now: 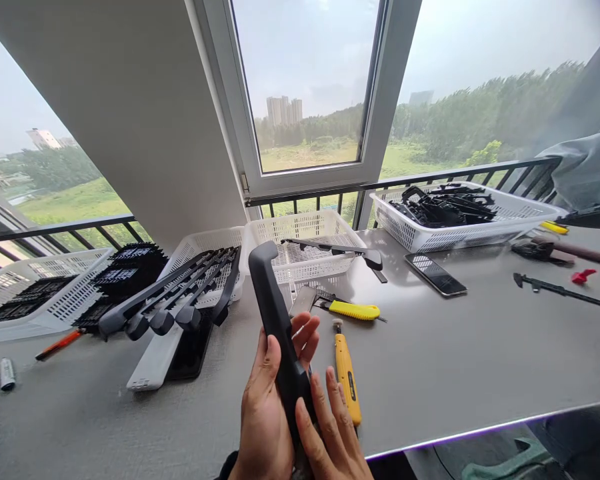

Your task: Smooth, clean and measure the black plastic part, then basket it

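Note:
My left hand (267, 407) is closed around a long black plastic part (271, 300), with the thumb on its near side and the fingertips showing behind it. The part stands tilted, its hooked end up; its lower end is hidden by my hands. My right hand (335, 427) lies against the lower part with its fingers stretched out and not wrapped round it. Just right of the hands, a yellow pen-shaped power tool (347, 380) lies on the grey table (455, 373). Beyond it is a yellow utility knife (355, 310).
Similar black parts (180, 293) lie across a white basket (205, 240) on the left; another part (330, 248) crosses the middle basket (305, 267). A basket (430, 233) of black pieces stands back right. Nearby are a phone (435, 275), a red clip (583, 276) and a marker (7, 375).

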